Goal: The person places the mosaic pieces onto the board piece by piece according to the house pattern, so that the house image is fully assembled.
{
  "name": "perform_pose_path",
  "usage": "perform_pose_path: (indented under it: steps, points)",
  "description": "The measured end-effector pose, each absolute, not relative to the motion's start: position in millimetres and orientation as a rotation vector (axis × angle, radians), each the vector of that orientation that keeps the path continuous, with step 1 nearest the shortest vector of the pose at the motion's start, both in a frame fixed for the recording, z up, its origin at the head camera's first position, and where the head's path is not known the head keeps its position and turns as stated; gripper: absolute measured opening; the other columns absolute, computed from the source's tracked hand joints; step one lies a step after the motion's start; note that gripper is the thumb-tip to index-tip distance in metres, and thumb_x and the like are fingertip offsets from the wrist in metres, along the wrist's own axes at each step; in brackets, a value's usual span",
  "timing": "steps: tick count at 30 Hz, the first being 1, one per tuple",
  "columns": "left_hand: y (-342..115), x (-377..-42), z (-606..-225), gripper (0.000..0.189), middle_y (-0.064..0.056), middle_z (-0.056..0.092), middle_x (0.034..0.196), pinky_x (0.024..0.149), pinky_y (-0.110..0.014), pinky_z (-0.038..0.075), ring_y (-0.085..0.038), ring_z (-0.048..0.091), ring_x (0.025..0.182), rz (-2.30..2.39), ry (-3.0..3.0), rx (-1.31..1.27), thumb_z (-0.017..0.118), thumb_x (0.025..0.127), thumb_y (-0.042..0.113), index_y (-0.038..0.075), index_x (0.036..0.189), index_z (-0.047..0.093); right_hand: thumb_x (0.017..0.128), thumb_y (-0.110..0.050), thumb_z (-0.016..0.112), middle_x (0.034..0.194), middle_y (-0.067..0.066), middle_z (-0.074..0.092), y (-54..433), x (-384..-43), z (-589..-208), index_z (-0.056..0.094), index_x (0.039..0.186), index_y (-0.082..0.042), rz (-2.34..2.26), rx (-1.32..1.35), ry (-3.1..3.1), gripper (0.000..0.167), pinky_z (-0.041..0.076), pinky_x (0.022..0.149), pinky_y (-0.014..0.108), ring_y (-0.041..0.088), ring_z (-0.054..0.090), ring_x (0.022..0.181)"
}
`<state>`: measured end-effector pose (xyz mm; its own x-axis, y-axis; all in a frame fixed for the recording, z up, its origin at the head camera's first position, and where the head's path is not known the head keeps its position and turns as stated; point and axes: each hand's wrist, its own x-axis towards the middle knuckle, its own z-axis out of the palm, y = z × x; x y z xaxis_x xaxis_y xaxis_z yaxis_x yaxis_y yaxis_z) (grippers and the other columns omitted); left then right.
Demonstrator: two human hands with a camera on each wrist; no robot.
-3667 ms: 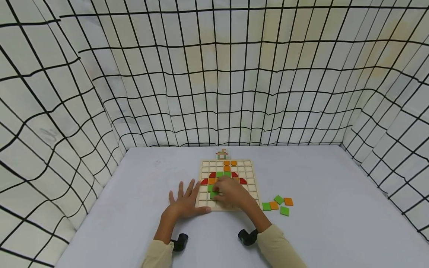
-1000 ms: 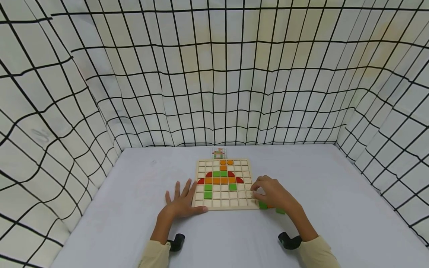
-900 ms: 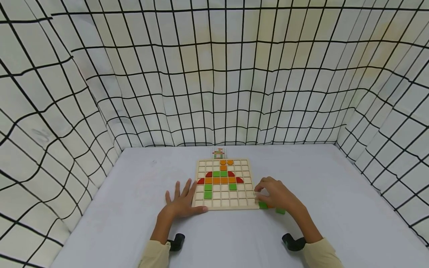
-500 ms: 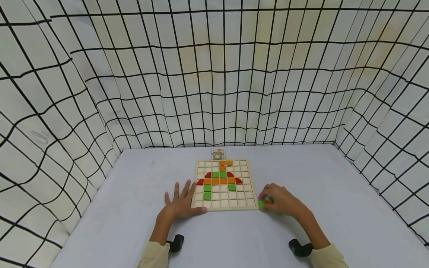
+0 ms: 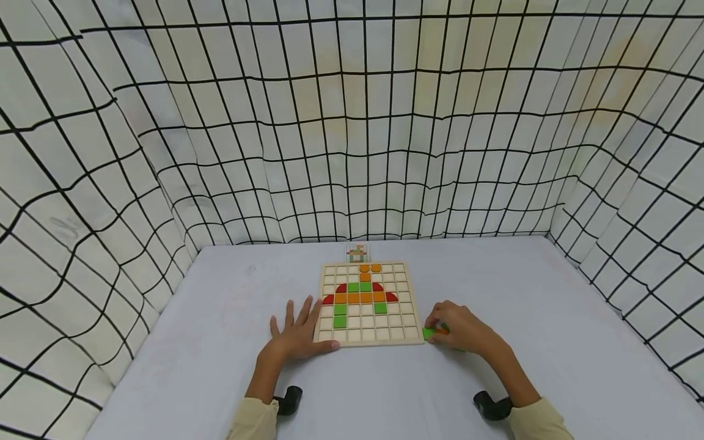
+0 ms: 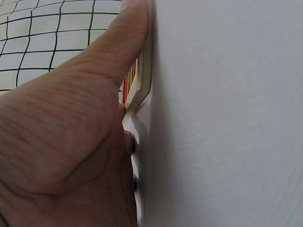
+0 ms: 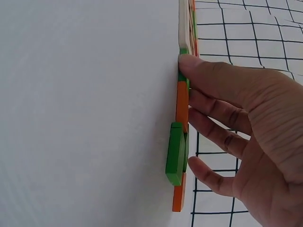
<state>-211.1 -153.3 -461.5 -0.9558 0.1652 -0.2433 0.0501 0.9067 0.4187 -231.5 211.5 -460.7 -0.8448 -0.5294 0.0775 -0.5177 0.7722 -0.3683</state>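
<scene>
A wooden grid board [image 5: 367, 343] lies on the table, carrying a figure of green, orange and red pieces. My left hand [image 5: 298, 338] rests spread at its left front corner, thumb along the front edge and fingers by the left side. Just beyond the right front corner, my right hand [image 5: 459, 327] pinches a green square tile [image 5: 428, 333] lying against the board. In the right wrist view the thumb presses that tile; the index fingertip is hidden behind it. Beside it are an orange tile [image 7: 182, 101], a tilted green tile [image 7: 175, 156] and another orange tile [image 7: 178, 196].
A small picture card [image 5: 358, 253] with a coloured grid pattern lies behind the board. The white table [image 5: 247, 275] is enclosed by white walls under black netting [image 5: 352, 153]. A black camera mount [image 5: 491, 406] sits on each wrist.
My right hand was over the board, then moved right and toward me to the loose tiles, where it takes hold of a green one. The left hand stays put.
</scene>
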Motion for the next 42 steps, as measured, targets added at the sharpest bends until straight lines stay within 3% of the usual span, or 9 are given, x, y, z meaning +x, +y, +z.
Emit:
perform_pose_path:
  steps: [14,27,33,42]
  points:
    - [-152.2,-209.4,-460.8,0.108,-0.013,0.005,0.166,0.109,-0.074,-0.006,-0.047,-0.009,0.149,0.616,2.807,0.164,0.067,0.078,0.065,0.015,0.158,0.015,0.08,-0.022,0.081,0.09,-0.009,0.061,212.4,-233.8,-455.6,0.073,0.09,-0.015,-0.631,-0.855,2.895,0.014,0.048,0.068,0.021,0.007,0.052,0.081]
    - [-152.7,-208.9,-457.8,0.111,-0.012,0.005,0.166,0.109,-0.073,-0.011,-0.046,-0.01,0.149,0.642,2.791,0.155,0.067,0.075,0.069,0.014,0.158,0.016,0.081,-0.024,0.08,0.093,-0.011,0.062,190.2,-238.7,-448.7,0.073,0.092,-0.017,-0.684,-0.849,2.911,0.015,0.052,0.081,0.028,0.007,0.056,0.089]
    - [-155.0,-212.7,-466.8,0.113,-0.008,0.0,0.167,0.11,-0.071,-0.013,-0.042,-0.015,0.15,0.629,2.788,0.151,0.064,0.075,0.074,0.019,0.159,0.011,0.083,-0.026,0.078,0.097,-0.009,0.062,168.5,-244.4,-447.8,0.072,0.095,-0.017,-0.665,-0.877,2.883,0.017,0.053,0.086,0.033,0.009,0.056,0.094]
    - [-157.8,-215.4,-477.4,0.115,-0.008,0.001,0.167,0.11,-0.071,-0.012,-0.043,-0.015,0.149,0.654,2.818,0.169,0.065,0.072,0.075,0.019,0.158,0.013,0.085,-0.027,0.077,0.098,-0.009,0.063,145.7,-251.5,-452.5,0.074,0.097,-0.017,-0.631,-0.962,2.909,0.016,0.052,0.087,0.032,0.008,0.054,0.095]
